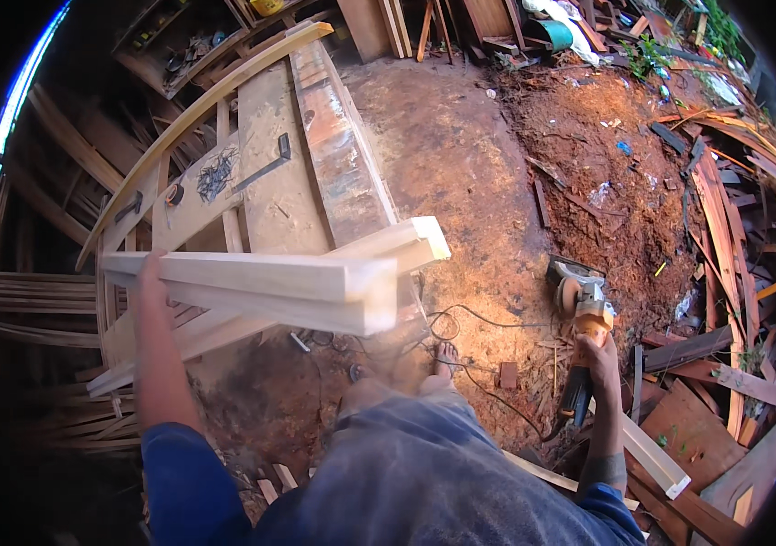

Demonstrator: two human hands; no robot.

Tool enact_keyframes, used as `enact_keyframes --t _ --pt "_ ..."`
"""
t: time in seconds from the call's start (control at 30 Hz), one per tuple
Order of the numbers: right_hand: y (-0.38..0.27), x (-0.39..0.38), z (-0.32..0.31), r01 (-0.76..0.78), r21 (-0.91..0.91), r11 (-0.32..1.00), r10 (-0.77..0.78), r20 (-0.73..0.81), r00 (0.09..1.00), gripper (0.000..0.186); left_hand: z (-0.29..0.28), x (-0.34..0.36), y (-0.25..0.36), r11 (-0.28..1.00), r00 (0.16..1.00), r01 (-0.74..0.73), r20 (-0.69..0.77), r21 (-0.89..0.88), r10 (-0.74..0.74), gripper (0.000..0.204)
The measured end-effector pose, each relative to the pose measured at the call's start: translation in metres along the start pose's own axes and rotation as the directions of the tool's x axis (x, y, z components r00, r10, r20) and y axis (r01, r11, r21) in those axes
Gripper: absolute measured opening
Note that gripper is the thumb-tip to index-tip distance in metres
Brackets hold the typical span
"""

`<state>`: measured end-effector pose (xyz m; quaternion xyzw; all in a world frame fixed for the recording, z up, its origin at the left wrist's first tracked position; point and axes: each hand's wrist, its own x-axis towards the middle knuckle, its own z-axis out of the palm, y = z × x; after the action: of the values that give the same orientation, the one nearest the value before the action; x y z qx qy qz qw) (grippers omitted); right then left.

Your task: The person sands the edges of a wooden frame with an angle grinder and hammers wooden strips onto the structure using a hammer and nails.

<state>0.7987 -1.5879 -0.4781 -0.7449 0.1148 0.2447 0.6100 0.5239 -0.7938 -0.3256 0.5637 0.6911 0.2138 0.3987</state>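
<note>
My left hand [150, 273] grips a pale wooden piece with a stepped profile [297, 278], which lies slantwise over another pale board [388, 238] at the workbench. Its near end is slightly blurred. My right hand [596, 357] holds an angle grinder [593, 314] with an orange and dark body, out to the right above the ground, its disc end pointing away from me and its cord trailing across the floor. On the plank-topped bench [274, 209] lie a heap of nails [215, 176], a metal square [261, 173], a small round dark item [174, 194] and a dark hand tool [129, 205].
Stacked timber [38, 305] fills the left side and a cluttered shelf [179, 55] stands behind the bench. Offcuts and scrap boards [715, 400] lie piled at the right beside sawdust [606, 146]. A cable [488, 373] loops on the dirt floor [443, 136] by my feet.
</note>
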Motion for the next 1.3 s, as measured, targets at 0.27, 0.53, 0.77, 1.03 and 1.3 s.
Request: enact_keyframes --t 0.27,0.53,0.77,1.03,1.3 --pt "-0.027 0.002 0.014 0.139 0.023 0.990 -0.137 -0.068 0.988 0.035 -0.044 -0.026 0.066 0.751 0.772 -0.630 0.258 0.198 0.580 0.083" --pt "-0.044 -0.024 0.052 0.202 0.008 0.979 -0.200 -0.112 0.973 0.037 0.038 -0.121 0.038 0.162 0.281 -0.959 0.696 0.234 0.660 0.099" --pt "-0.053 -0.062 0.083 0.219 0.006 0.976 -0.215 -0.158 0.964 0.044 0.102 -0.142 -0.006 0.052 -0.050 -0.996 0.925 -0.075 0.376 0.091" --pt "-0.092 -0.048 0.086 0.224 -0.091 0.970 -0.229 -0.054 0.972 0.048 0.104 -0.131 -0.043 0.113 0.010 -0.993 0.962 -0.021 0.273 0.087" --pt "-0.147 0.013 0.089 0.236 -0.249 0.939 -0.191 0.191 0.963 0.052 0.073 -0.107 -0.086 0.056 0.210 -0.977 0.895 0.204 0.393 0.098"
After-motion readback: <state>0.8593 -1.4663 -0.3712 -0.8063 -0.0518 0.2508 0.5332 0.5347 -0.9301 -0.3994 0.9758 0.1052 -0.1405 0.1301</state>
